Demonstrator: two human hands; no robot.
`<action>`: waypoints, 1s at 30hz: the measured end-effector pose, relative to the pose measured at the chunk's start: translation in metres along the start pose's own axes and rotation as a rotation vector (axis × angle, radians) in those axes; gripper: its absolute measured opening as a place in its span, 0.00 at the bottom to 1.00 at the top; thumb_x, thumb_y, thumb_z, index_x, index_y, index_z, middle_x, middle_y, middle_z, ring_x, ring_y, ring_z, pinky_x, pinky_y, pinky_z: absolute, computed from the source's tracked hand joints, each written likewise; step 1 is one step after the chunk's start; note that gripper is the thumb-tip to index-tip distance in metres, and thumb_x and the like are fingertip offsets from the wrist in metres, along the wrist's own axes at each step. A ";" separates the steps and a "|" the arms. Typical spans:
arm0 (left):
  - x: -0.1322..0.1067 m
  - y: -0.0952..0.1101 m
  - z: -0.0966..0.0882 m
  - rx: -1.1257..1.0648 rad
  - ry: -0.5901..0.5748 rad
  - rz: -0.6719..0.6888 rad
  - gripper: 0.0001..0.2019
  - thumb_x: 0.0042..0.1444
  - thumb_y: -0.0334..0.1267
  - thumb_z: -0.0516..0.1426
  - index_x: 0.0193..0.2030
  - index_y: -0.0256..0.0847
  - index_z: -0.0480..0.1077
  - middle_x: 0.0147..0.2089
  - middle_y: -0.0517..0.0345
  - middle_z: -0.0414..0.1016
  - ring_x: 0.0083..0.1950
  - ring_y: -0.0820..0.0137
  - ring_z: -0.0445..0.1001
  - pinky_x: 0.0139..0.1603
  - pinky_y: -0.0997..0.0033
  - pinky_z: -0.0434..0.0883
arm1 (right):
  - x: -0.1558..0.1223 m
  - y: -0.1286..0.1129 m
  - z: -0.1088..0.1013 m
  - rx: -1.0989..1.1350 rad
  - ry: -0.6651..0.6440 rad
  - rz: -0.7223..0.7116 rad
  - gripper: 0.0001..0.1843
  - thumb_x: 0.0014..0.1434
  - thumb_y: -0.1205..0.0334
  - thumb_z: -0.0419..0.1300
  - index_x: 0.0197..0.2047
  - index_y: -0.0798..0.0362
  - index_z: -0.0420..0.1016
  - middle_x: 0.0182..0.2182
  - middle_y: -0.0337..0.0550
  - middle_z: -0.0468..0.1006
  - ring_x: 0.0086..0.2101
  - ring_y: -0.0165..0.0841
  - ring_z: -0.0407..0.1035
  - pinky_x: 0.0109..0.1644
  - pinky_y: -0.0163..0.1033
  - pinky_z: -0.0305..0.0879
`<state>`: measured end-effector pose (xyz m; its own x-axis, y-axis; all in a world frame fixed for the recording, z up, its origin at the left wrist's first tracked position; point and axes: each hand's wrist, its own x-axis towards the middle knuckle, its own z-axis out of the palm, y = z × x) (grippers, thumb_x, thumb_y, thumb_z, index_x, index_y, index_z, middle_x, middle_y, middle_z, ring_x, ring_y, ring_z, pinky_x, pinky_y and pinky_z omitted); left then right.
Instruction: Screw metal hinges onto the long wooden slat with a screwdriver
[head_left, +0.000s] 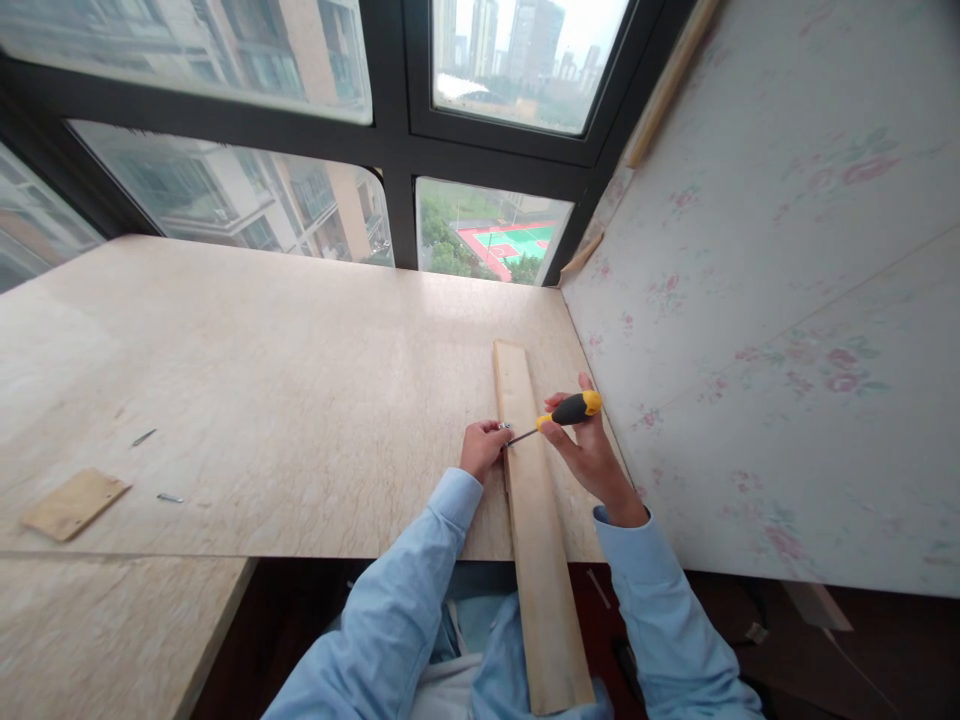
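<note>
A long pale wooden plank [538, 520] lies lengthwise on the marble-look counter [285, 390], its near end hanging over the edge toward my lap. My right hand [589, 450] is closed round a black-and-yellow screwdriver [564, 412], whose tip points left at the plank's left edge. My left hand [484, 447] rests against that edge with its fingers pinched on a small metal screw [505, 427] at the screwdriver tip.
A small square of thin wood [73, 503] lies at the counter's near left, with two loose screws [169, 497] beside it. A floral-papered wall [772, 330] rises close on the right. Dark-framed windows [390, 150] stand behind the counter.
</note>
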<state>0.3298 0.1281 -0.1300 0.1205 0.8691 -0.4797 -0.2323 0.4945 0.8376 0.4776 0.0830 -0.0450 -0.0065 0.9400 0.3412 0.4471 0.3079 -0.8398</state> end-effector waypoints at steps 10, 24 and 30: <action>-0.004 0.005 -0.001 -0.031 0.001 -0.019 0.10 0.40 0.32 0.64 0.32 0.33 0.73 0.28 0.56 0.73 0.28 0.73 0.70 0.25 0.76 0.66 | 0.002 -0.007 -0.006 -0.091 0.154 0.122 0.44 0.51 0.47 0.70 0.66 0.51 0.59 0.44 0.48 0.78 0.41 0.40 0.75 0.54 0.51 0.71; -0.001 -0.002 0.001 -0.050 0.026 -0.023 0.12 0.38 0.32 0.65 0.32 0.34 0.73 0.29 0.56 0.73 0.28 0.73 0.70 0.25 0.76 0.64 | -0.002 -0.006 -0.006 0.226 0.064 0.131 0.42 0.55 0.50 0.67 0.67 0.50 0.55 0.44 0.48 0.79 0.46 0.39 0.75 0.57 0.53 0.69; -0.005 0.000 0.001 -0.057 -0.004 -0.022 0.10 0.38 0.32 0.65 0.31 0.34 0.72 0.28 0.57 0.72 0.28 0.73 0.70 0.25 0.76 0.65 | 0.003 0.001 -0.001 -0.069 0.275 0.115 0.48 0.46 0.48 0.73 0.65 0.52 0.59 0.41 0.47 0.75 0.39 0.38 0.73 0.54 0.53 0.70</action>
<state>0.3302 0.1239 -0.1279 0.1300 0.8580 -0.4969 -0.2839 0.5124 0.8105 0.4795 0.0865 -0.0444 0.2861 0.8900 0.3550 0.4907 0.1822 -0.8521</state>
